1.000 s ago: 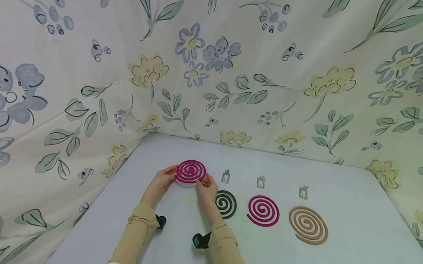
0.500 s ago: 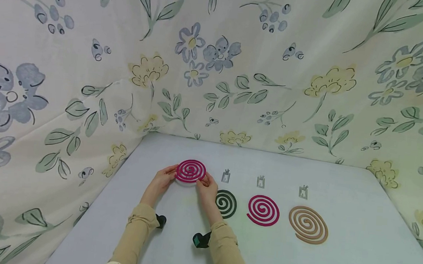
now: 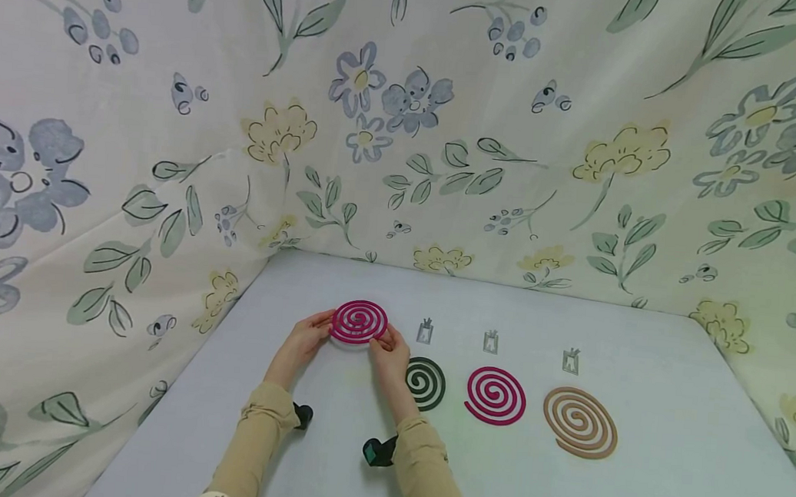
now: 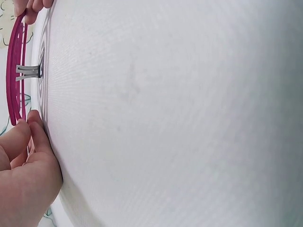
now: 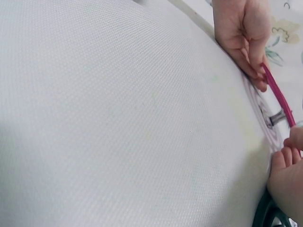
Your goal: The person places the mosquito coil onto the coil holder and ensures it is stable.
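Both hands hold a magenta mosquito coil [image 3: 360, 320] level, a little above the white table. My left hand [image 3: 304, 342] pinches its left edge between thumb and fingers. At the near right edge, the fingertips of my right hand [image 3: 392, 356] pinch the rim. Under the coil's middle, a small metal coil stand [image 4: 28, 72] rises from the table, its prongs reaching up to the coil in the left wrist view. Whether the coil is fixed on the prongs cannot be told. The right forearm partly hides a dark green coil [image 3: 420, 383] lying beside it.
Another magenta coil [image 3: 494, 395] and a tan coil [image 3: 578, 421] lie flat to the right. Behind the lying coils stand three metal stands in a row: left stand [image 3: 424, 332], middle stand [image 3: 491, 343], right stand [image 3: 571, 362]. A floral cloth [image 3: 402, 195] hangs behind the table.
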Demonstrator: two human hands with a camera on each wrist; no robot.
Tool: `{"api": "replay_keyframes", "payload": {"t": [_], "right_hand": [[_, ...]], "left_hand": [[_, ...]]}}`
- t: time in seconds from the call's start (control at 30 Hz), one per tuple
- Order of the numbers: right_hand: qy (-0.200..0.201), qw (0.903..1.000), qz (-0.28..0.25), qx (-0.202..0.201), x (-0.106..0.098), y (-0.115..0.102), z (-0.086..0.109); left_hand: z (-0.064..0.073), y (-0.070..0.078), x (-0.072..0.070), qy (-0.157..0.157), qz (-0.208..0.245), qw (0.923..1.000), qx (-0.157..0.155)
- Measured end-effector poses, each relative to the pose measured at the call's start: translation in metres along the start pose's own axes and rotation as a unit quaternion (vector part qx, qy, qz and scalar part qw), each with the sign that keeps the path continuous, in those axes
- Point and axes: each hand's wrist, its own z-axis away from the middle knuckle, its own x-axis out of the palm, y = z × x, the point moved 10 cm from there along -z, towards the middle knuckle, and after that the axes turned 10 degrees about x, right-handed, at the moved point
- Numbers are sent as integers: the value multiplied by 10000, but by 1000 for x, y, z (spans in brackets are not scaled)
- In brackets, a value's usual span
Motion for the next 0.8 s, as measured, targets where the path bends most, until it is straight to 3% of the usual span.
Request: {"api": "replay_keyframes", "payload": {"t": [0.3, 0.37, 0.53, 0.6, 0.67, 0.8], "right_hand": [[-87, 9997, -100, -199, 1, 5, -6], [-155, 9981, -251, -544, 3, 20, -22], [-179, 9947, -348, -949, 15, 87, -86], [-129, 9951, -303, -933, 18, 102, -100], [-101, 9931, -396, -1097, 17, 98, -97], [-103, 9981, -244, -551, 8, 48, -49]], "left_hand": [[0, -1, 0, 8, 36, 10000, -56], [0, -1, 0, 18, 37, 10000, -45], [-1, -1, 0, -21, 34, 10000, -5], [-1, -1, 0, -16, 40, 10000, -6], [0, -1, 0, -4, 43, 10000, 6], [0, -1, -1, 41, 42, 10000, -1]]}}
